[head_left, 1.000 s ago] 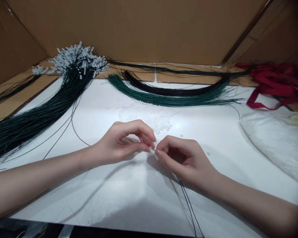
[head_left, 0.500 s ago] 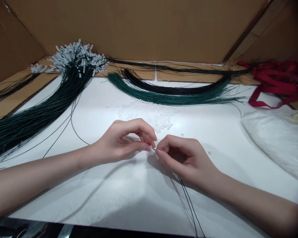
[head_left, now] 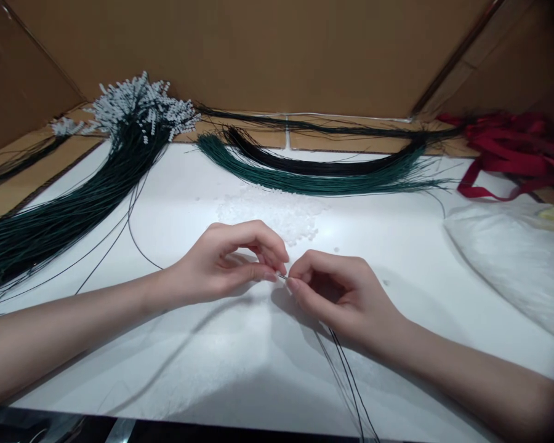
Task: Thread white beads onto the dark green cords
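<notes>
My left hand (head_left: pixel 226 264) and my right hand (head_left: pixel 337 292) meet fingertip to fingertip over the white table (head_left: pixel 212 344). The right hand pinches the tip of a thin dark wire (head_left: pixel 348 375) that trails back toward the near edge. The left hand is closed in a pinch at that wire tip, on something too small to make out. A scatter of small white beads (head_left: pixel 277 212) lies just beyond the hands.
A big bundle of dark green wires tipped with white beads (head_left: pixel 138 111) fans across the left. Plain green and black wire bundles (head_left: pixel 314 175) curve along the back. Red ribbons (head_left: pixel 512 154) lie at the right rear, a clear plastic bag (head_left: pixel 512 264) at the right. Cardboard walls surround the table.
Almost nothing differs; both hands keep their pinch at the wire tip, and the view has shifted very slightly.
</notes>
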A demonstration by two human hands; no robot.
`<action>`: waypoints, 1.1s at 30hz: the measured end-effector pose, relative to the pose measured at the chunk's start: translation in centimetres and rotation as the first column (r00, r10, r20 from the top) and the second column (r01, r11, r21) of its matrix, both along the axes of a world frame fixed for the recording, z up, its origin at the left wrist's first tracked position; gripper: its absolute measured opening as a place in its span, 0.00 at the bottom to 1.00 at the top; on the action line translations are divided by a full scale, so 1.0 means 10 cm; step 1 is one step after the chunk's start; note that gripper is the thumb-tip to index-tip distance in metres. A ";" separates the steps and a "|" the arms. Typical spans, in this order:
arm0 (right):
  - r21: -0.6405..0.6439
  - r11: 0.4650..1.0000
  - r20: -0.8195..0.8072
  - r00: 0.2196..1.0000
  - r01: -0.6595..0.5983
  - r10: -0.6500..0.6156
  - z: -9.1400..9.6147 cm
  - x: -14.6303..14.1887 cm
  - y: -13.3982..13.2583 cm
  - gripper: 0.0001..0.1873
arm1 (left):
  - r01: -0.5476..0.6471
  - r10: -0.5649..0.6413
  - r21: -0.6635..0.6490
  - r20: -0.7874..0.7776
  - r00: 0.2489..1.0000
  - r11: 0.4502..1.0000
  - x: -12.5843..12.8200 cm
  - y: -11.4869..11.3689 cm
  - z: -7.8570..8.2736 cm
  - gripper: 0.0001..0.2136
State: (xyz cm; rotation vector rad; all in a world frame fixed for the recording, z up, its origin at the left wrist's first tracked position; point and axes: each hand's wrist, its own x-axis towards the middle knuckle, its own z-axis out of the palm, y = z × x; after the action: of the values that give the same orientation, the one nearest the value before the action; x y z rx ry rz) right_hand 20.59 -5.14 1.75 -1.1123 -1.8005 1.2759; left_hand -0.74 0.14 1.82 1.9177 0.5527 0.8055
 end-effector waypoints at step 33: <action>0.028 1.000 -0.004 1.000 -0.004 0.004 -0.01 0.00 0.00 0.08 | 0.015 -0.015 0.085 0.003 1.000 0.996 0.02 0.01 0.01 0.05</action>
State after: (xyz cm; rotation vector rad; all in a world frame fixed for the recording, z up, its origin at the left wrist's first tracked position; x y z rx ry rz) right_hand 20.55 -5.15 1.61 -1.0901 -1.8132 1.2504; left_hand -0.50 0.25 1.88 1.9952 0.5087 0.8343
